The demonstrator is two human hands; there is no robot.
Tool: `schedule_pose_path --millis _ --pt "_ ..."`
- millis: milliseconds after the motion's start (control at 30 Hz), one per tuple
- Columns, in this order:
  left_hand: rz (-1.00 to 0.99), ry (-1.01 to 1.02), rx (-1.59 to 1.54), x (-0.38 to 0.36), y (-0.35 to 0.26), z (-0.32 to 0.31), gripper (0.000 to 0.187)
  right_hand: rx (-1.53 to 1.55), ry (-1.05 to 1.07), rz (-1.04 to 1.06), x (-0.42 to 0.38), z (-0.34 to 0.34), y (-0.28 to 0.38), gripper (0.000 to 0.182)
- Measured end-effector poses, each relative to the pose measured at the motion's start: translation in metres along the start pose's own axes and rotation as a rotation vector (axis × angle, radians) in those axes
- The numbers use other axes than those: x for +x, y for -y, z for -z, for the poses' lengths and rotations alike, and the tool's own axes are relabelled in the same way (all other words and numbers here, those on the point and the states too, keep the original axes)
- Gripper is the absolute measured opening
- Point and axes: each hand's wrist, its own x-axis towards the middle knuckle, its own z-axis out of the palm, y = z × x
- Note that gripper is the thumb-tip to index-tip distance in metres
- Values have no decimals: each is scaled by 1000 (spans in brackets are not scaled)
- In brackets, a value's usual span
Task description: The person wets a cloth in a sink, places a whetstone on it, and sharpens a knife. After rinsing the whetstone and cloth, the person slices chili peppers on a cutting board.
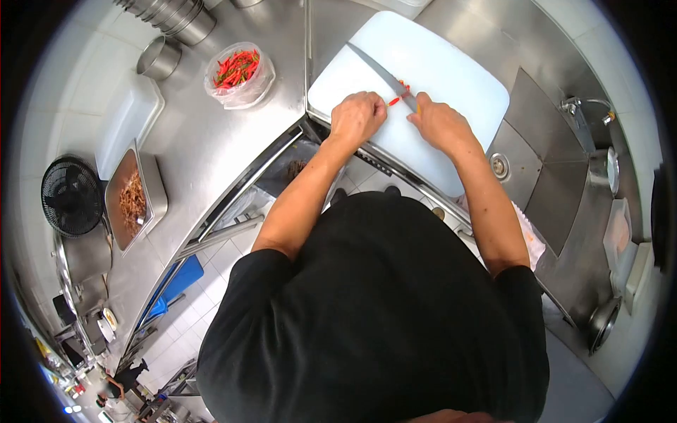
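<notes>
On the white cutting board (458, 77), my right hand (443, 127) is closed around the yellow handle of a kitchen knife (377, 68). Its long blade points to the board's far left, with the part near the handle across a red chili (393, 102). My left hand (358, 116) pinches the near end of that chili, at the board's front left edge; the fingertips partly hide it. Small cut chili pieces (404, 85) lie on the far side of the blade.
A lined plastic tub of red chilies (237, 69) stands on the steel counter to the left. Beyond it are a steel cup (159, 58) and a deep steel pan (156, 185) of brown shredded food. A sink drain (499, 166) and faucet (571, 106) are right of the board.
</notes>
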Motion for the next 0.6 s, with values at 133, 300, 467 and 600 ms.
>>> schedule_pose_path --millis 133,300,467,600 --pt "-16 -10 -6 3 5 -4 14 6 0 -57 -8 -11 5 36" --pt "-27 -5 -12 0 2 -1 14 38 -20 -28 -8 -17 5 37" --pt "-23 -10 -12 1 4 -3 14 42 -23 -58 -9 -23 4 36" --pt "-26 -22 7 0 3 -4 14 36 -42 -15 -6 -18 3 35"
